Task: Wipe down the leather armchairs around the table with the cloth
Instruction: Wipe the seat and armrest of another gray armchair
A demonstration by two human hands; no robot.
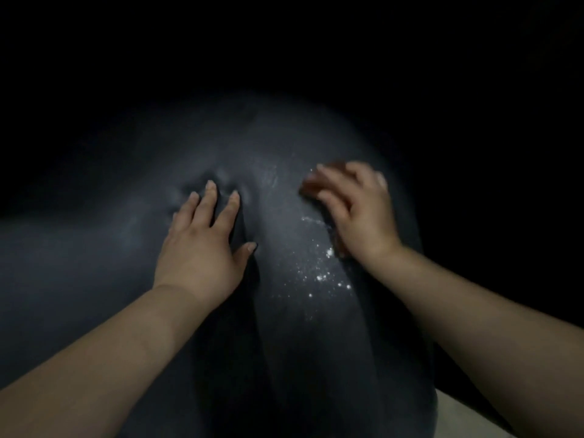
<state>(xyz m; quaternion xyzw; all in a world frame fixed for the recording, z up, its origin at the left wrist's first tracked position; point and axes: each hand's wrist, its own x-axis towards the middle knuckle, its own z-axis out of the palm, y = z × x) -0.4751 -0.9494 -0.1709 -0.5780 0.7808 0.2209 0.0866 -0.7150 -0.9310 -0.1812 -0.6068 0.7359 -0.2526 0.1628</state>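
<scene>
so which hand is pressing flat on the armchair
The left hand: its fingers are spread straight, denting the dark leather armchair. The right hand is curled and blurred beside white specks.

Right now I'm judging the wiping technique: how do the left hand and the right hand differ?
The left hand lies flat with fingers spread, pressing dents into the dark leather armchair; the right hand has its fingers bent over a dark cloth. The left hand looks sharp, the right hand blurred. White specks lie beside the right hand, none by the left hand. Both rest on the same chair surface.
</scene>
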